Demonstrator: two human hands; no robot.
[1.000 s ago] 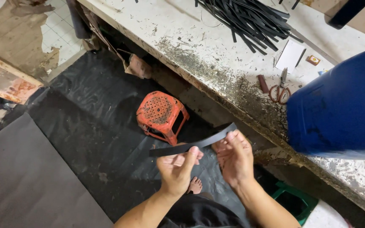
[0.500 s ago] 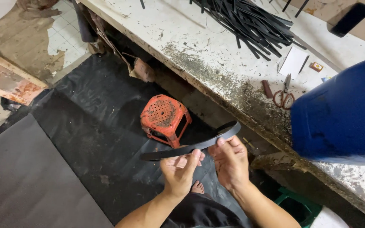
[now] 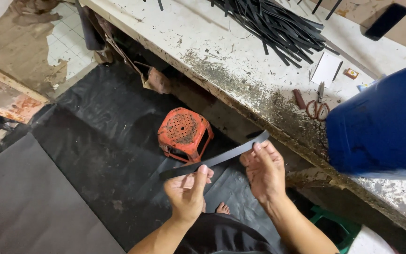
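A black strip [image 3: 214, 159] is held level above the dark floor sheet [image 3: 95, 141], near the worn bench [image 3: 240, 70]. The left hand [image 3: 186, 190] pinches it near its left end; the right hand [image 3: 264, 171] grips its right end. An orange stool [image 3: 184, 134] stands just beyond, a blue drum [image 3: 381, 122] at right.

small box [image 3: 351, 73]: orange-brown, on workbench by scissors | white card [image 3: 326, 69]: flat, beside it
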